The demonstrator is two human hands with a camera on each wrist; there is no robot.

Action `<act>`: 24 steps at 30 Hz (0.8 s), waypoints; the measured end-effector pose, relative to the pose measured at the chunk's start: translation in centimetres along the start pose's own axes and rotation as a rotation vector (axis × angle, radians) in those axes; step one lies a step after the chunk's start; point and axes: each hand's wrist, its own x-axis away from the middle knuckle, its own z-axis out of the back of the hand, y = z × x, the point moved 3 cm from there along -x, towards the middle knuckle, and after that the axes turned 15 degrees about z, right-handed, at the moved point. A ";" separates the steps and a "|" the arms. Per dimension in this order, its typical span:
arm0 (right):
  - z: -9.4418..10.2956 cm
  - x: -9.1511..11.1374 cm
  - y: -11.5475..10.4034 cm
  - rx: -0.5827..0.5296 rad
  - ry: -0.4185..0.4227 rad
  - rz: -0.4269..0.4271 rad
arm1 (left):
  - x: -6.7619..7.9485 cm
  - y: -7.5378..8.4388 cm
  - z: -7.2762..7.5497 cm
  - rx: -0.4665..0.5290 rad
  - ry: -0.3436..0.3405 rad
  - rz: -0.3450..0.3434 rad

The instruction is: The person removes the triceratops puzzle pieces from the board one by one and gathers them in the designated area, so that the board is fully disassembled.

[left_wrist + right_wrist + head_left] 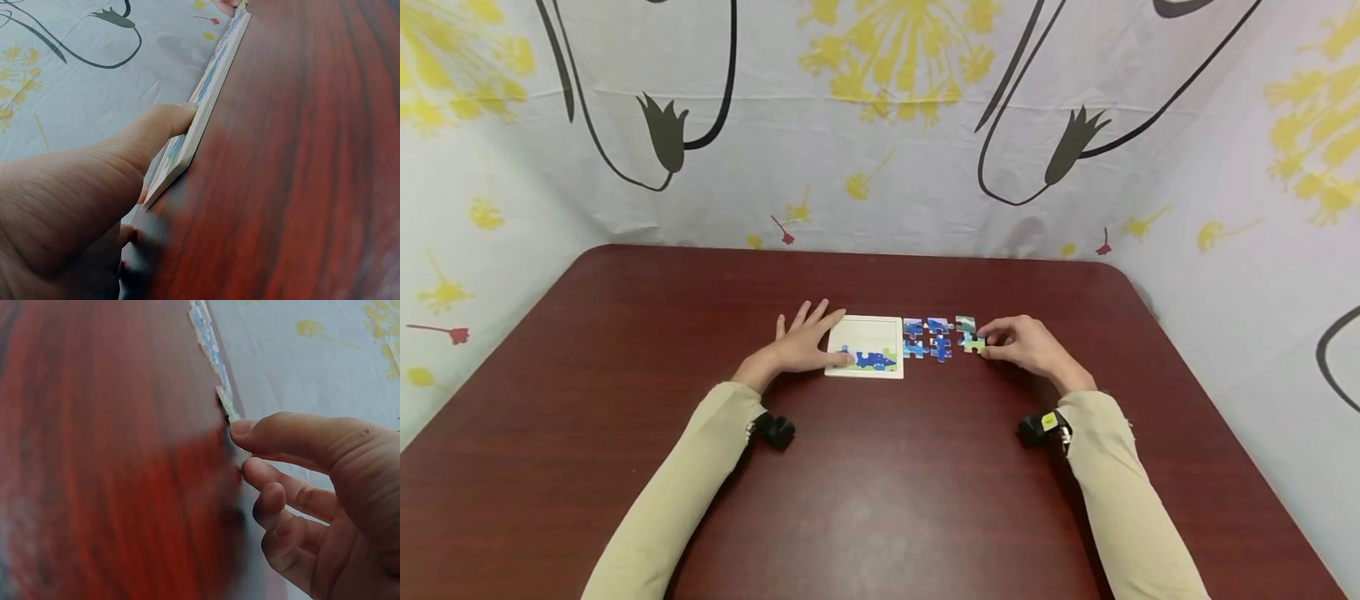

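Note:
A pale square puzzle tray [865, 374] lies on the table, with joined blue and green pieces [875, 360] along its near side. My left hand [797, 346] is at the tray's left side, fingers spread; its thumb [181, 114] rests on the pieces at the near left corner. Thumb and fingers of my right hand [1028, 346] pinch a green puzzle piece [973, 342] at its right edge. In the right wrist view, the piece [226, 403] slants up from the fingertips, with the other fingers curled below.
Just right of the tray lie several loose blue puzzle pieces [938, 327]. Another piece [965, 323] sits directly behind the green one. The dark red wooden table [895, 483] ends at a patterned cloth [880, 192] at the back and sides.

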 end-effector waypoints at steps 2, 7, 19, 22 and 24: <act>-0.1 -0.1 0.0 0.003 -0.003 0.017 | 0.0 0.0 0.1 0.004 0.000 0.002; -0.2 -0.2 -0.1 0.003 -0.015 0.035 | 0.1 0.1 0.2 0.007 0.004 0.003; -0.2 -0.4 -0.6 0.044 -0.031 0.047 | -0.1 0.2 0.4 0.000 0.005 0.001; -0.2 -0.4 -0.7 0.052 -0.043 0.052 | -0.1 0.2 0.3 -0.001 -0.002 0.008; 0.0 -0.3 -0.8 0.058 -0.051 0.051 | -0.1 0.1 0.2 0.000 0.000 0.016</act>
